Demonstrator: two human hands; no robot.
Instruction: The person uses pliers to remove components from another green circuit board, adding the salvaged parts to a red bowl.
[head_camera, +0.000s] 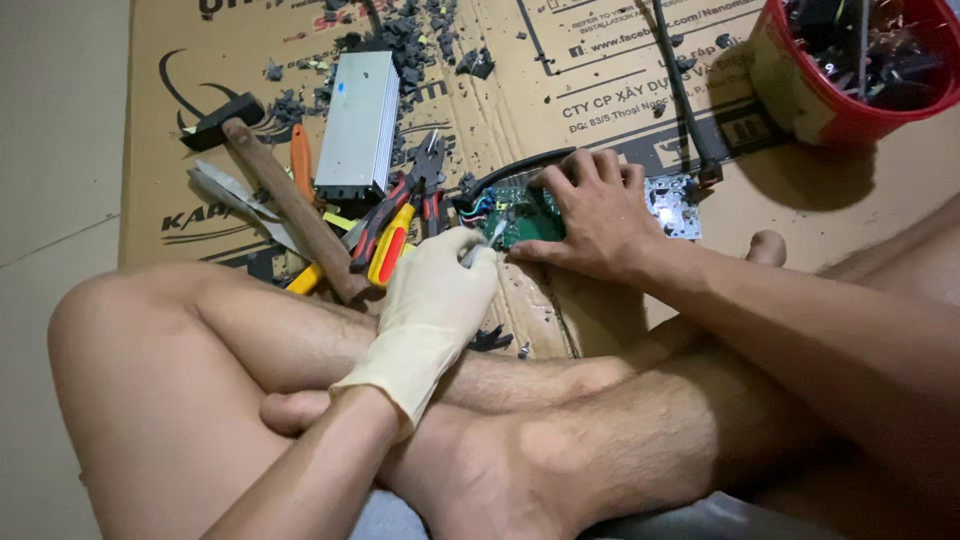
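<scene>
My left hand (435, 300), in a cream glove, is closed on a thin metal tool (494, 238) whose tip meets the left edge of a green circuit board (520, 215). My bare right hand (598, 212) lies flat on that board with fingers spread and presses it to the cardboard sheet (560, 90). Coloured wires (480, 208) and a black cable (520, 165) leave the board's left end. My crossed bare legs fill the foreground.
Left of the board lie red-and-black pliers (405, 195), a yellow-and-red handled tool (388, 255), an orange screwdriver (301, 160), a wooden-handled hammer (290, 200) and a silver metal case (357, 122). A small pale board (672, 205) lies to the right; a red bucket (800, 95) holds scrap. Black debris (410, 45) is scattered.
</scene>
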